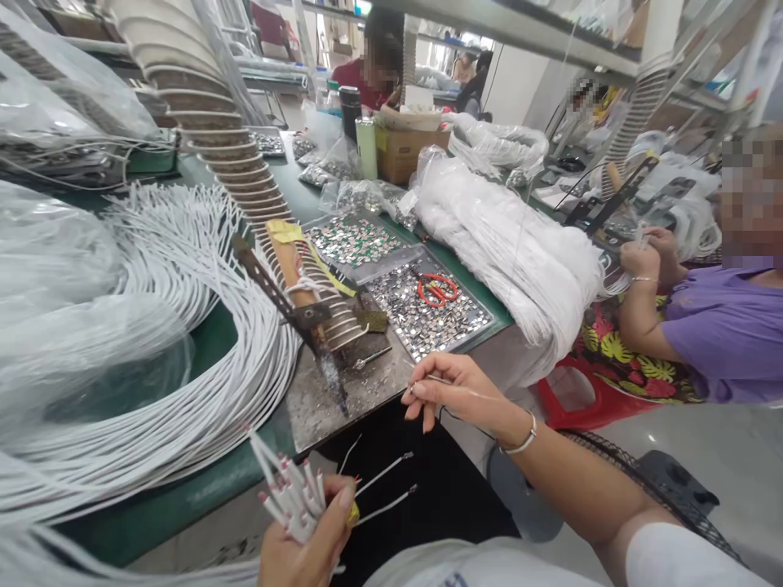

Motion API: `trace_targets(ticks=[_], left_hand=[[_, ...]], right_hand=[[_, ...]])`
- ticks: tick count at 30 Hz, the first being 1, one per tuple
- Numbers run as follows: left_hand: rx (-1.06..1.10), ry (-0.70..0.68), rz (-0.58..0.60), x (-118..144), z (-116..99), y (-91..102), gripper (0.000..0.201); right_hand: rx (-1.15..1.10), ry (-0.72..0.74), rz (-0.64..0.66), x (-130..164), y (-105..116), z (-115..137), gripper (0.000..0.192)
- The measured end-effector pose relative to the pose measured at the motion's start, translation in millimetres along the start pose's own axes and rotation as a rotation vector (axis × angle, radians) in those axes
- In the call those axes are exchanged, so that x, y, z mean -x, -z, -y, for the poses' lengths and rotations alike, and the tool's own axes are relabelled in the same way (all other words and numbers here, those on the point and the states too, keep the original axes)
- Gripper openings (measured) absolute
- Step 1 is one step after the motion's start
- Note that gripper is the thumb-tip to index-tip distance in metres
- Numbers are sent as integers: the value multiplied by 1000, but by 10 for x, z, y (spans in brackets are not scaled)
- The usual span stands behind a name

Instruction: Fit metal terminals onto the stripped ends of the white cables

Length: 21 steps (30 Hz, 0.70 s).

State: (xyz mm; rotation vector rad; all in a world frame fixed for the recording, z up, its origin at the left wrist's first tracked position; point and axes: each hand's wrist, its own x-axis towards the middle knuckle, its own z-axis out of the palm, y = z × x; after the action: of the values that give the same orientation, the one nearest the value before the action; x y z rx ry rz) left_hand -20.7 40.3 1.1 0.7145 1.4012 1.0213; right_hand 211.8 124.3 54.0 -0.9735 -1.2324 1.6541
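My left hand (306, 542) grips a bunch of white cable ends (287, 485) with stripped coloured tips, held low near the bench edge; two thin wires (385, 489) stick out to the right. My right hand (456, 390) pinches a thin solder wire (444, 381) beside the stained metal plate (360, 391). A soldering iron (287, 314) rests on a stand above that plate, its tip pointing down at the plate.
A large coil of white cables (183, 326) covers the green bench (208, 334) at left. Trays of small metal parts (428, 314) hold red scissors (437, 288). A bundle of white cables in plastic (514, 244) lies right. A co-worker (722, 326) in purple sits at right.
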Motion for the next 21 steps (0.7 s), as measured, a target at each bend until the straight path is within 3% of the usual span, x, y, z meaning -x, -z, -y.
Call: trace_targets(ticks=[2,8,12,21], left_hand=[[-25,-19,20,36,-20,-6,39],[-59,-16,118,146,-44,-7,33],[-102,-92,183,192,-55,-16,32],[-151,-133,125,191,-53,-29,31]], right_hand=[[-101,-54,32,128,-205,-155,27],[-62,-101,-32,380,-568,-497,24],[-91,-163,26,449,-652,-548,25],[70,-113,77,491,-667,-476,18]])
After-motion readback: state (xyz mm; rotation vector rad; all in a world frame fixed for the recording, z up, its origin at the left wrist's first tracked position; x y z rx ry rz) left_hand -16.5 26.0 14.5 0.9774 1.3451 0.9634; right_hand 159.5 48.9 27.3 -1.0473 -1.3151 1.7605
